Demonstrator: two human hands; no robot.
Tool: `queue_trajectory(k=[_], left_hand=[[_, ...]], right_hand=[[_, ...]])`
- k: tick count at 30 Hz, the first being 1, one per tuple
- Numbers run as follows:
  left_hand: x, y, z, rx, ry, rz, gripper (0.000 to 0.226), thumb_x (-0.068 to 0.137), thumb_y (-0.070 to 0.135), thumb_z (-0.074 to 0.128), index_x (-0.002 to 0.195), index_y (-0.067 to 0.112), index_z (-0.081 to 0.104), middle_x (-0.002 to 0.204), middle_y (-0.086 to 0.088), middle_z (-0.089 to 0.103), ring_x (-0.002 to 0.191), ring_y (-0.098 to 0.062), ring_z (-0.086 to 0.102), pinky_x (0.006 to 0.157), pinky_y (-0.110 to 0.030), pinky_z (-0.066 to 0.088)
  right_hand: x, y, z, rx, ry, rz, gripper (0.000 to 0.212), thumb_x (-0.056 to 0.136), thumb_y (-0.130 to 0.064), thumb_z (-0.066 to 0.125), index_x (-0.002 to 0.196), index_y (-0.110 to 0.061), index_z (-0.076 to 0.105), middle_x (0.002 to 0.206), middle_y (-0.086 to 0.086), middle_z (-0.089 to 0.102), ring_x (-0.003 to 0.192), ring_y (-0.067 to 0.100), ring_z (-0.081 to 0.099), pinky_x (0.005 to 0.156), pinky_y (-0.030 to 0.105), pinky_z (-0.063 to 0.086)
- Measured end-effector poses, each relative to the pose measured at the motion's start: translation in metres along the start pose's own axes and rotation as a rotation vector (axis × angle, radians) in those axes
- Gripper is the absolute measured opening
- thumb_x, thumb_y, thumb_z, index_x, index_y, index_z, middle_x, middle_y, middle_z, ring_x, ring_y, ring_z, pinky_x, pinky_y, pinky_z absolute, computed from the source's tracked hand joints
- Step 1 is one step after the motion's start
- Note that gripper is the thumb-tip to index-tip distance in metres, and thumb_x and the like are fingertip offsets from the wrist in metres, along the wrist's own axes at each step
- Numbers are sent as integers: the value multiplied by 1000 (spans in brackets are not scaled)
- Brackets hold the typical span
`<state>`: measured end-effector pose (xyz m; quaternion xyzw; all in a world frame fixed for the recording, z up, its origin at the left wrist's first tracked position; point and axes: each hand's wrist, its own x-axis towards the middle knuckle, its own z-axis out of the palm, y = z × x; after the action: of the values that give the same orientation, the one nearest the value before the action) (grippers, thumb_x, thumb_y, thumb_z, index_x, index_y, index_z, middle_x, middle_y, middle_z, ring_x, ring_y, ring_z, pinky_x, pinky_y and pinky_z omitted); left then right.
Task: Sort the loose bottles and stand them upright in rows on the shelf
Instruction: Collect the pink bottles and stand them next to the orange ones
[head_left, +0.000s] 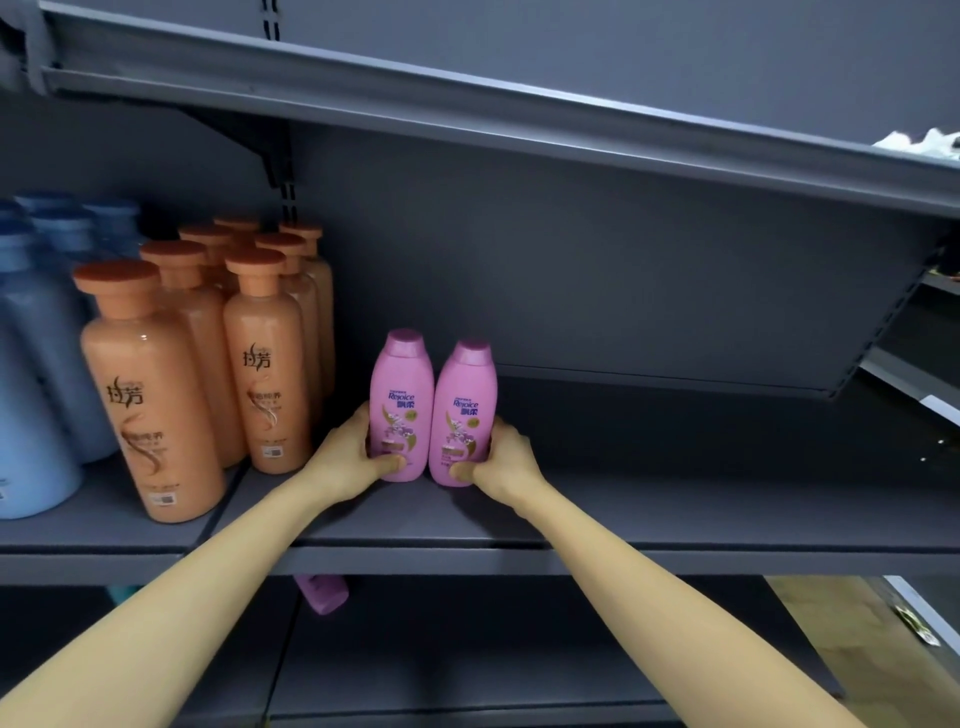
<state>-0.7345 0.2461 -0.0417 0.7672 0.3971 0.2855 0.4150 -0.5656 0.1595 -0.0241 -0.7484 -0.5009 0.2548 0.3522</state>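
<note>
Two pink Rejoice bottles stand upright side by side on the grey middle shelf (675, 514), touching each other. My left hand (353, 454) grips the left pink bottle (401, 395) low on its body. My right hand (506, 457) grips the right pink bottle (464, 405) the same way. Left of them several orange bottles (265, 364) stand upright in rows, and blue bottles (36, 364) stand in rows at the far left.
Another pink bottle (322, 592) lies on the lower shelf, partly hidden by the shelf edge. The upper shelf (519, 109) overhangs, with something white (924, 143) at its right end. A shelf bracket (883, 332) closes the bay on the right.
</note>
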Motion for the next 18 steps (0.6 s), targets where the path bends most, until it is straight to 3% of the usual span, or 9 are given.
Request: queue_trajectory(k=[5, 11, 14, 18], left_hand=[[-2, 3, 0, -25, -10, -26, 66, 77, -3, 71, 134, 12, 40, 126, -6, 57, 112, -18, 54, 101, -32, 40], [-14, 0, -3, 35, 67, -73, 75, 74, 3, 76, 137, 6, 35, 129, -12, 55, 117, -27, 54, 99, -37, 44], [-27, 0, -5, 154, 107, -63, 82, 78, 12, 74, 144, 5, 26, 138, -16, 48, 127, -30, 47, 104, -37, 39], [-48, 4, -5, 440, 130, -62, 72, 88, 24, 62, 146, 5, 23, 146, -18, 36, 131, -34, 38, 103, -40, 36]], right_hand=[[-4, -4, -3, 3, -38, 24, 51, 76, -7, 75, 122, -10, 54, 123, 8, 62, 114, 22, 59, 91, 27, 46], [-17, -2, -7, -48, -9, 35, 57, 76, -9, 75, 125, -7, 45, 124, 9, 60, 111, 23, 58, 86, 26, 47], [-27, -3, -8, -72, 30, 45, 57, 82, -11, 68, 131, -5, 40, 128, 10, 56, 115, 25, 56, 83, 26, 45], [-48, -6, -4, -177, 60, 53, 56, 91, -21, 58, 138, -2, 34, 137, 15, 49, 125, 31, 47, 94, 34, 42]])
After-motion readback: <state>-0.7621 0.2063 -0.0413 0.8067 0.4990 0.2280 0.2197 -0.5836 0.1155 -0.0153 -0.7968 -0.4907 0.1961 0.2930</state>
